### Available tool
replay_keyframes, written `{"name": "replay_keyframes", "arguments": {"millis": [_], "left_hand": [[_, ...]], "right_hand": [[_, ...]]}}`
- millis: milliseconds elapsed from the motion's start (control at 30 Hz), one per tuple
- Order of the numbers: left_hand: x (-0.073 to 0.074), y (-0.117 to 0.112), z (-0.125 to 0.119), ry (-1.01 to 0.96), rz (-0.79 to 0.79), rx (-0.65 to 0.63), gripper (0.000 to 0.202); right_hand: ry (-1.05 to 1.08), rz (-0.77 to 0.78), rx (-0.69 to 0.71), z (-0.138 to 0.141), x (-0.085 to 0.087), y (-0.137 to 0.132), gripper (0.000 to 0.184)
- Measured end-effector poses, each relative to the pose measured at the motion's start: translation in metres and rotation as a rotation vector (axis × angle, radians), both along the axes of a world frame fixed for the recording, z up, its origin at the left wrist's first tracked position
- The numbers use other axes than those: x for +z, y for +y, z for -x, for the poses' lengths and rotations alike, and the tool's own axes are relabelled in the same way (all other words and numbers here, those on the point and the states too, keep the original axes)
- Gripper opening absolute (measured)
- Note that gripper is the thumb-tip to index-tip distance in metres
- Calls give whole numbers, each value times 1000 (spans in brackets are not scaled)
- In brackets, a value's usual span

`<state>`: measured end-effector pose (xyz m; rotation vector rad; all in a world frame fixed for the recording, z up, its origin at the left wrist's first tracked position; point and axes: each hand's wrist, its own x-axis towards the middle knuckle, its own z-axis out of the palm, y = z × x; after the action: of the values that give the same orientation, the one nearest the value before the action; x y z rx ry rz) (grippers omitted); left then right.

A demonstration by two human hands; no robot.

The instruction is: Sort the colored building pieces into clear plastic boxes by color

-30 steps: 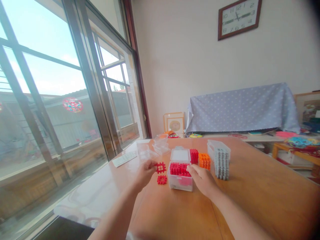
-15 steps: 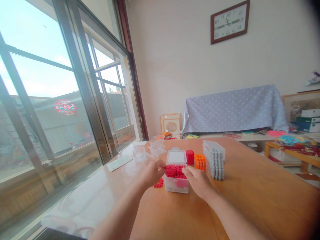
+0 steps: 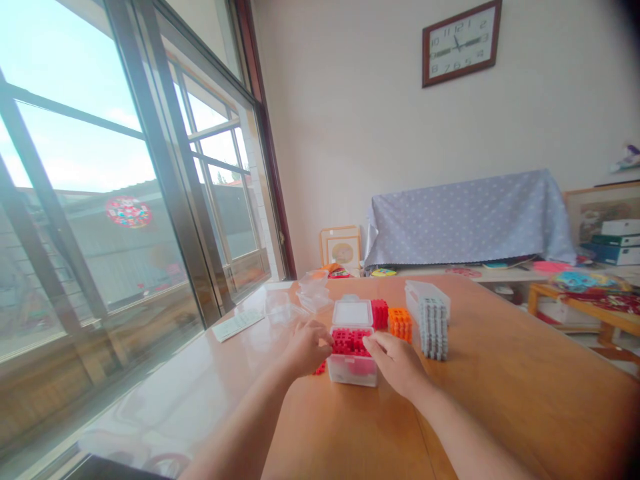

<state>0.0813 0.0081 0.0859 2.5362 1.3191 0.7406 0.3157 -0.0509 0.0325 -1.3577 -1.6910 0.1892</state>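
Observation:
A small clear plastic box (image 3: 353, 371) packed with red grid-shaped pieces (image 3: 350, 341) stands on the wooden table (image 3: 500, 400), its white lid (image 3: 353, 312) hinged open behind it. My left hand (image 3: 306, 347) presses at the box's left edge, fingers curled on the red pieces there. My right hand (image 3: 395, 363) rests on the box's right side, fingers bent on the red pieces. One loose red piece (image 3: 320, 368) lies on the table, partly hidden under my left hand.
Behind the box stand a red block (image 3: 380, 313), an orange block (image 3: 401, 323) and a clear box of grey pieces (image 3: 433, 320). Empty clear containers (image 3: 313, 297) and a paper slip (image 3: 238, 325) lie by the window. A covered sofa and low table stand farther back.
My left hand has carried the red piece it held from left of the box onto the box's left edge. My right hand has stayed on the box.

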Motion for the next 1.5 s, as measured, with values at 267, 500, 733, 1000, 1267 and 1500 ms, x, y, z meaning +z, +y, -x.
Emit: {"name": "replay_keyframes", "arguments": {"millis": [267, 500, 733, 1000, 1267, 1500], "left_hand": [[11, -6, -9, 33, 128, 9, 24], [10, -8, -17, 64, 180, -84, 23], [5, -6, -13, 294, 214, -62, 32], [-2, -6, -15, 363, 109, -86, 18], [-2, -9, -15, 260, 93, -49, 9], [1, -6, 0, 122, 130, -59, 32]], "right_hand": [[15, -90, -90, -7, -3, 5, 45], [3, -129, -106, -7, -1, 3, 43], [36, -149, -99, -7, 0, 2, 39], [25, -127, -79, -6, 2, 1, 41], [12, -128, -79, -6, -1, 2, 43], [27, -129, -78, -7, -2, 3, 43]]}}
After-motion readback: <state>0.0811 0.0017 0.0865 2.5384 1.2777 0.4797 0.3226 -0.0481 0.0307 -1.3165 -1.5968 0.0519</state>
